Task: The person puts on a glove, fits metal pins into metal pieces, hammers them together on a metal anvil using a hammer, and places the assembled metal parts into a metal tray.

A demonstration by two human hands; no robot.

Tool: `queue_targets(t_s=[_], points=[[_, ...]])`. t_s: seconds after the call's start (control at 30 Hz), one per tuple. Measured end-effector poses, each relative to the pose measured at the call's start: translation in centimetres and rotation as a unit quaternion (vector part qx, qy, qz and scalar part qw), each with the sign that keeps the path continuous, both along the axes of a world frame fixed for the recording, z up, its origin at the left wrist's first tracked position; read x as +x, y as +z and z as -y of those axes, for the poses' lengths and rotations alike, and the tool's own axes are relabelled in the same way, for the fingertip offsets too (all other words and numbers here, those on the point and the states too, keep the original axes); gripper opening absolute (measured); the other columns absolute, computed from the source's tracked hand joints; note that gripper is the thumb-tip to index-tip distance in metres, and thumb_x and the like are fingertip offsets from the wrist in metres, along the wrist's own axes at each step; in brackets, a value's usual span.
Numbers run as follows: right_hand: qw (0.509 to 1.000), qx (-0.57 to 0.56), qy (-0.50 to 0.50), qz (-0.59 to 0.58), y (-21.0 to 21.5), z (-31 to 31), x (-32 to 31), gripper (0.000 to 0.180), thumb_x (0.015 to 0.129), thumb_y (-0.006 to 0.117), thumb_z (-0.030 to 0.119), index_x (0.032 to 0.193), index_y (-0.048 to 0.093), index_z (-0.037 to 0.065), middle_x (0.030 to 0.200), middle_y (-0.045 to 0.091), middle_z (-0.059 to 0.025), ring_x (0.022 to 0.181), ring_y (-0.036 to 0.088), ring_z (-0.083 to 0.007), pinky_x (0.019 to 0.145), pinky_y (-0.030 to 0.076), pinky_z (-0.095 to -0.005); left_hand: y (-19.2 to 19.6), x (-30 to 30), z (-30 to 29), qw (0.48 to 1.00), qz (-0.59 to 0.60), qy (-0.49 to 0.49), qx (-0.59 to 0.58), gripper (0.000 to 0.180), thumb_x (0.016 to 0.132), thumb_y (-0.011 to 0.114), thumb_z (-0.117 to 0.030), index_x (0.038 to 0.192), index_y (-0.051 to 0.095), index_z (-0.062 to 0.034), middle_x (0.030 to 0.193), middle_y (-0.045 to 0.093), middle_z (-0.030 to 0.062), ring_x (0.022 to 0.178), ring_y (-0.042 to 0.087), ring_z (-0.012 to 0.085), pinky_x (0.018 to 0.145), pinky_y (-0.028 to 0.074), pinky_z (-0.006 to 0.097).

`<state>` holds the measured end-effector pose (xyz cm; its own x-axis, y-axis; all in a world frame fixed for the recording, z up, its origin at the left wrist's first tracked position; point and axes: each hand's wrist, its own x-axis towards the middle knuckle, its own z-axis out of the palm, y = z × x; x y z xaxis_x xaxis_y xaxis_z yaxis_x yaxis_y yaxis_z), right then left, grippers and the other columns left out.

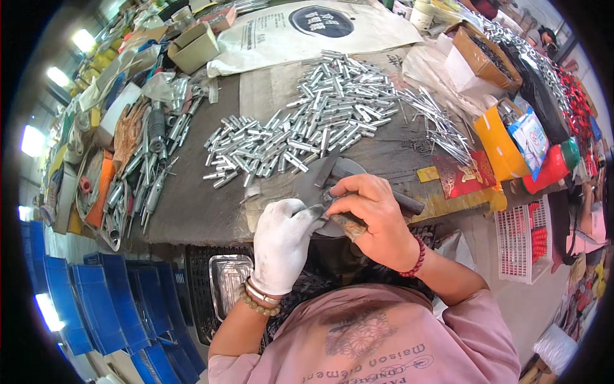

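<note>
My left hand point(281, 240), in a white glove with darkened fingertips, is closed in a pinch at the table's near edge. Facing it, my right hand point(377, 221) is bare, its thumb and index finger bent together. The fingertips of both hands meet over something small and dark that I cannot make out. Just beyond them stands a dark metal tool point(326, 169) with a flat blade-like piece, partly hidden by my right hand. Farther off lies a broad heap of short silver metal tubes point(339, 96). To its right is a bundle of long thin metal rods point(441, 121).
Hand tools and a worn glove point(129, 131) crowd the left side. A white printed sack point(268, 38) covers the back. At right are a cardboard box point(489, 57), a yellow container point(502, 144) and a white basket point(521, 246). Blue bins point(96, 301) stand below left, beside a metal tray point(229, 281).
</note>
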<state>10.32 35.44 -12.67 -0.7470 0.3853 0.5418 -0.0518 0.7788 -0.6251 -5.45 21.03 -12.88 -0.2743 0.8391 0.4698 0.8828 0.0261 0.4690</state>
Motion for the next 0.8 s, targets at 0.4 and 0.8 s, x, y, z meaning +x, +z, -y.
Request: queue_targets(t_s=[0.4,0.8], points=[[0.999,0.041,-0.023,0.013,-0.4,0.2,-0.8,0.029,0.073,0.07,-0.005,0.099,0.072,0.007,0.113,0.065,-0.0071,0.111,0.063,-0.0302,0.101,0.042,-0.0432,-0.1,-0.5,-0.1,1.0,-0.001,-0.02,0.009,0.018,0.082,0.081,-0.013,0.099,0.075,-0.0071,0.094,0.066,0.0123,0.091,0.064,0.0376,0.08,0.052,0.048],[0.978,0.199,-0.015,0.06,2.2,-0.7,0.6,0.027,0.08,0.073,0.008,0.107,0.073,0.006,0.11,0.068,-0.0074,0.111,0.066,-0.0274,0.098,0.05,-0.044,-0.5,-0.2,0.1,1.0,0.007,0.001,0.005,0.027,0.078,0.084,-0.004,0.104,0.079,-0.0084,0.098,0.067,0.0097,0.098,0.065,0.033,0.085,0.053,0.043]])
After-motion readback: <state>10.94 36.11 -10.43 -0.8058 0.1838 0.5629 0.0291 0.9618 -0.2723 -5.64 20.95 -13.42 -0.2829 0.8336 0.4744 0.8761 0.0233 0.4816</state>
